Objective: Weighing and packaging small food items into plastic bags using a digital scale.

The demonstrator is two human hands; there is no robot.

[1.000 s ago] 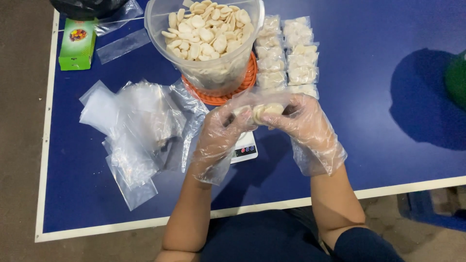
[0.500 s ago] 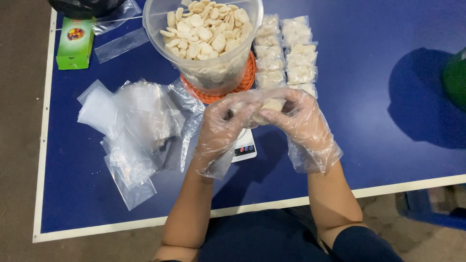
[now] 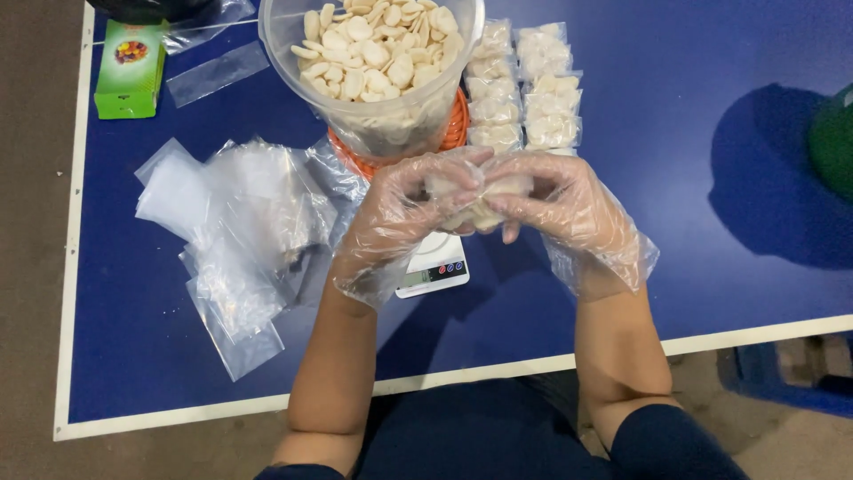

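Packet [image 3: 484, 197]: small clear plastic bag with pale, flat, oval pieces inside, held between both hands above the blue table [image 3: 675, 267], just in front of the tub. Pieces match those in the tub in colour and shape. Most of the bag is hidden by fingers; whether its top is sealed, cannot tell.

Left hand [image 3: 404, 213]: thin clear disposable glove, fingers curled and pinching the packet's left end, back of hand toward camera. Right hand [image 3: 560, 204]: same glove, fingers closed on the right end, thumb underneath. Both forearms bare, angled in from the near table edge.

Below the hands: small white digital scale [image 3: 435, 267], partly covered. Behind: clear tub [image 3: 382, 124] on an orange base. Filled packets [image 3: 524, 89] in rows to its right. Loose empty bags [image 3: 231, 231] at left; green box [image 3: 129, 67] in far left corner.
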